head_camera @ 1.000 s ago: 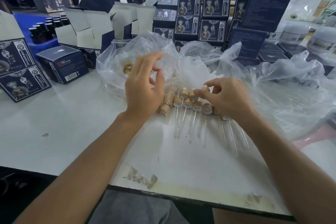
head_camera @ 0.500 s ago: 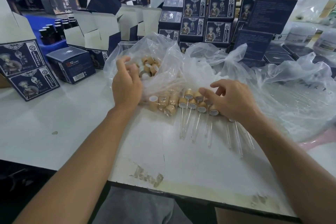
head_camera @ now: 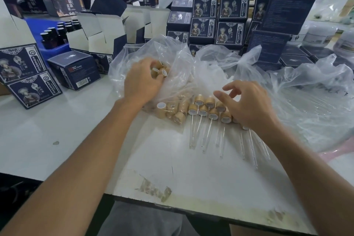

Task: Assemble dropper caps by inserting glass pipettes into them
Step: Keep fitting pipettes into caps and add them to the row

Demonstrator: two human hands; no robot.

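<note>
Now that the left hand (head_camera: 141, 80) has gone into the clear plastic bag (head_camera: 178, 57), its grip is curled round loose bamboo caps (head_camera: 160, 70), so a fresh cap is being fetched; earlier it hovered outside, empty. Right hand (head_camera: 247, 103) hangs released over the assembled droppers (head_camera: 208, 113) on the tabletop (head_camera: 76, 130), barely shifted, pipettes (head_camera: 207, 136) pointing toward the person

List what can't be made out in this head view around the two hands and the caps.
- Left hand fingertips: sunk among the bagged caps; grip on one unclear.
- Assembled droppers: the rightmost caps hidden under the right hand.
- Loose pipettes: lost behind the crumpled plastic bag on the right.
</note>
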